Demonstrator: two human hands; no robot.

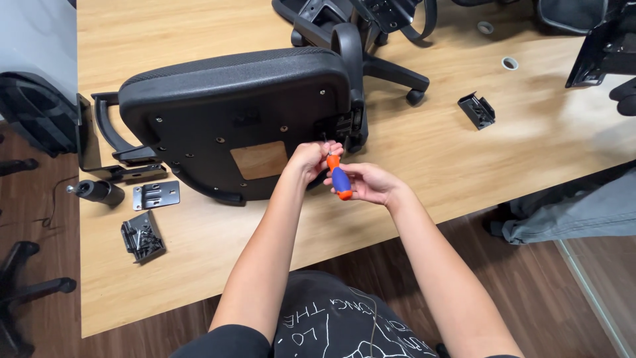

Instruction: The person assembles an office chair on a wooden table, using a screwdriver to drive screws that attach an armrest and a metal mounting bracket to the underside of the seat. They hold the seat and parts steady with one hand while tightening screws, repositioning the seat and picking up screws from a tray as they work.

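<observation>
Screwdriver (339, 179), orange and blue, sits gripped in my right hand (372, 183), its long axis pointing up and away toward the black chair seat's (232, 99) near edge on the table (464, 152). My left hand (310, 159), nearer, pinches at its tip.

One package shows: a small clear plastic bag (142, 238) of dark screws and fittings, lying flat on the table (424, 152) near its front left edge, just below a flat metal bracket plate (156, 195). It is roughly rectangular, lying askew. No labels, signs or screens can be made out.
</observation>
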